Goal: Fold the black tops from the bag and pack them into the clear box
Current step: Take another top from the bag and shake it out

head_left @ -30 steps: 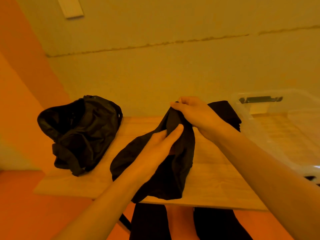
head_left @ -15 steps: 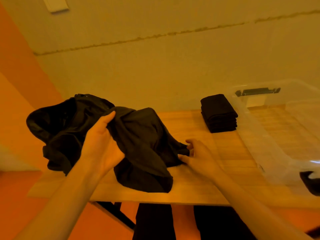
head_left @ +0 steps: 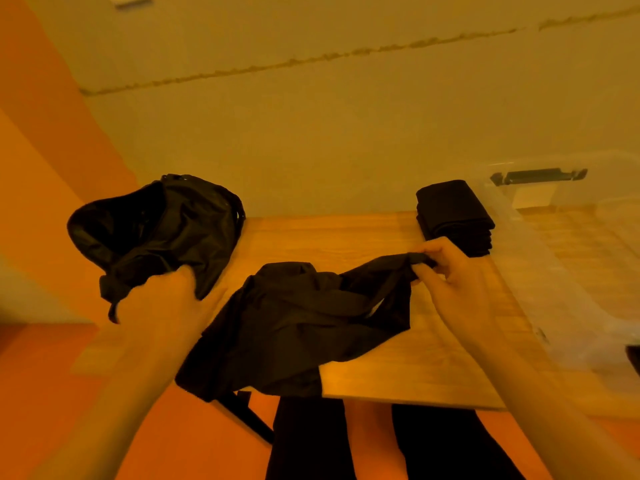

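Hands: right hand (head_left: 460,285) pinched one corner of the loose black top (head_left: 304,323) between thumb and fingers, that corner stretched out to the right. Left hand (head_left: 169,303) was motion-blurred at the near edge of the bag (head_left: 156,230), beside the top's left side; couldn't tell whether it gripped anything. The top lay crumpled mid-table (head_left: 346,237), with its near part hanging over the front edge. The bag sat slumped at the table's left end, mouth open, inside too dark to read. The stack of folded black tops (head_left: 453,216) sat on the table just beside the clear box (head_left: 554,282), outside it. Wood grain showed through the box floor; a dark shape (head_left: 633,358) sat at its near right edge, cropped and unidentifiable.
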A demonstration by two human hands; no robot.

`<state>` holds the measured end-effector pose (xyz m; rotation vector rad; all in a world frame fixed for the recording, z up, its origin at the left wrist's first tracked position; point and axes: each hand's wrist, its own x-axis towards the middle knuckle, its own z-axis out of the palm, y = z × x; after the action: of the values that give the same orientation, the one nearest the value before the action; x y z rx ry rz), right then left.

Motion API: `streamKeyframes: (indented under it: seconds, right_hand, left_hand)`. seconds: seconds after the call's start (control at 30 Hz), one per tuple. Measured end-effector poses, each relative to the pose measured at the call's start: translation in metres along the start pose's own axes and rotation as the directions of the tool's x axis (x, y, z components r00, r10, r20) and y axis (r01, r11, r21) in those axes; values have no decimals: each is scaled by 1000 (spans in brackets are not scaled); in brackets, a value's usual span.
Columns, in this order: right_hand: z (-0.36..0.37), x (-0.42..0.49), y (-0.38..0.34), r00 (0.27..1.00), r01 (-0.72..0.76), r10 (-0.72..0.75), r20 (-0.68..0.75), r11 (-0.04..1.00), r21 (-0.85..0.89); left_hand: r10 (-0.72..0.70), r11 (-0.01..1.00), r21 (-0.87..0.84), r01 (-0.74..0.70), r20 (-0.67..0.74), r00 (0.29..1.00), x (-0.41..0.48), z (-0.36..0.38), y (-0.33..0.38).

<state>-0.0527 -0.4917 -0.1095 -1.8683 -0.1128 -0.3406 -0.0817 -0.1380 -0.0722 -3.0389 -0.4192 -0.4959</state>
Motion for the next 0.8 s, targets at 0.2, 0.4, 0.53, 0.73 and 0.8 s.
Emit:
streamKeyframes:
  seconds: [0.2, 0.4, 0.53, 0.73, 0.8]
  right_hand:
    - [1, -3, -13, 991, -134, 127, 41, 952, 275]
    - [-35, 9, -22, 987, -161, 163, 12, 961, 223]
    - [-42, 10, -18, 992, -125, 126, 6, 986, -114]
    - [19, 7, -9, 906, -114, 193, 377, 969, -221]
    - [45, 4, -2, 853, -57, 175, 492, 968, -245]
  left_hand:
    - [668, 653, -689, -315, 328, 669, 4, 6, 119]
    - [454, 498, -842, -209, 48, 890, 10, 34, 157]
    - [256, 554, -753, -355, -251, 933, 17, 14, 144]
    - [327, 376, -880, -289, -165, 931, 21, -19, 123]
    - [331, 229, -956, -184, -101, 938, 17, -23, 113]
